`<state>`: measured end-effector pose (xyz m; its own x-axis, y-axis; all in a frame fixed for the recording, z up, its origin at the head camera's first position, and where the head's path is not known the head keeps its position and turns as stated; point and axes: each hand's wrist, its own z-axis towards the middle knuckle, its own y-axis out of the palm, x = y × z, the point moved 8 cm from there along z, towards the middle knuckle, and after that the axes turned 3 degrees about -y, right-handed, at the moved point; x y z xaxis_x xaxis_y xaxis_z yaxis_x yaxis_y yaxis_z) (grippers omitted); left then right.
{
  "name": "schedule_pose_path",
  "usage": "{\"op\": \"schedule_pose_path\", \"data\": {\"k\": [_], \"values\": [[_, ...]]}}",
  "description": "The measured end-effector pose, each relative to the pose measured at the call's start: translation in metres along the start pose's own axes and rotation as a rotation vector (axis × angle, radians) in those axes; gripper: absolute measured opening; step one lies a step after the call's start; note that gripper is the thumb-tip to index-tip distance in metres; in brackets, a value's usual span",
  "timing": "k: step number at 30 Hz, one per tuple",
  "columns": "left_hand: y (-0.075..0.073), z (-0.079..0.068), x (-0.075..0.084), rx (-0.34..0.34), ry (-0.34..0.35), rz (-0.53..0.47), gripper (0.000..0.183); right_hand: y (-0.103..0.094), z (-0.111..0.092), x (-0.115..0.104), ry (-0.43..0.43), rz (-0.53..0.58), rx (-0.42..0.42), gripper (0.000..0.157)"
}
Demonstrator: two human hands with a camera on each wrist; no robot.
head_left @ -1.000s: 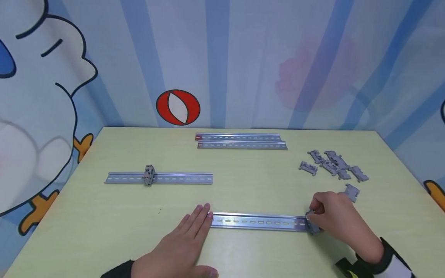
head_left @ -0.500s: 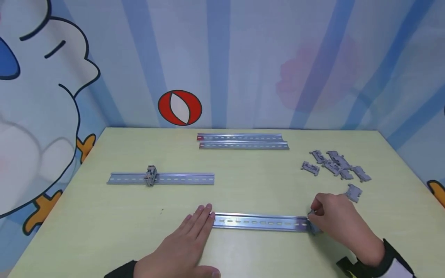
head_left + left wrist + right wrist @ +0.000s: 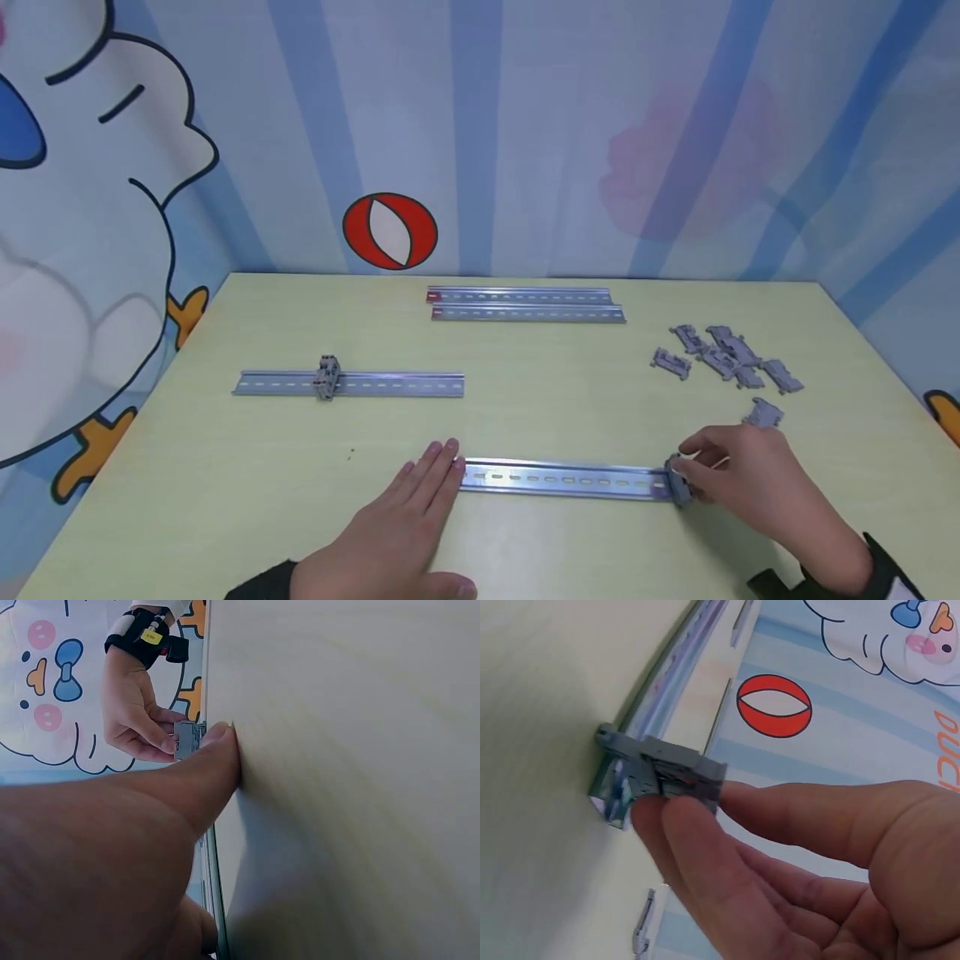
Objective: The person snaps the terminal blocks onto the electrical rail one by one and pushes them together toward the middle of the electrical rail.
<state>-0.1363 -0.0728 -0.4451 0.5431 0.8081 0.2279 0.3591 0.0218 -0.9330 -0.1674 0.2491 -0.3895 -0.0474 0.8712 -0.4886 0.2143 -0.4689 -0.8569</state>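
Note:
A metal DIN rail [image 3: 562, 480] lies crosswise at the front of the table. My left hand [image 3: 397, 521] lies with straight fingers over its left end, fingertips touching it. At the right end stands a grey terminal block [image 3: 678, 481], which sits across the rail. My right hand [image 3: 750, 475] pinches this block between thumb and fingertips; the right wrist view shows the grey block [image 3: 671, 769] with the fingers below it and the thumb at its outer side. In the left wrist view the same block [image 3: 187, 740] shows beyond my left thumb.
Behind, to the left, lies another rail [image 3: 405, 385] with a grey block [image 3: 327, 377] mounted on it. Two more rails [image 3: 525, 313] lie near the back edge. Several loose terminal blocks [image 3: 720, 360] are at the right, with one block [image 3: 763, 412] just behind my right hand.
My right hand has shifted slightly right and its fingers have loosened a little, so more of the terminal block shows. The left hand keeps its place on the rail.

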Motion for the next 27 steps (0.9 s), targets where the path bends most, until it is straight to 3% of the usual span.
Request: {"op": "schedule_pose_path", "data": {"k": [7, 11, 27], "values": [[0.001, -0.001, 0.0, 0.011, 0.002, 0.001, 0.117, 0.0, 0.001, 0.012, 0.074, 0.085, 0.014, 0.031], [0.0, -0.001, 0.0, 0.014, 0.004, 0.008, 0.116, 0.003, 0.002, 0.019, 0.113, 0.159, 0.015, 0.025], [0.002, 0.001, -0.002, -0.009, -0.006, 0.016, 0.115, 0.004, 0.004, 0.013, 0.081, 0.163, 0.058, 0.015]]}}
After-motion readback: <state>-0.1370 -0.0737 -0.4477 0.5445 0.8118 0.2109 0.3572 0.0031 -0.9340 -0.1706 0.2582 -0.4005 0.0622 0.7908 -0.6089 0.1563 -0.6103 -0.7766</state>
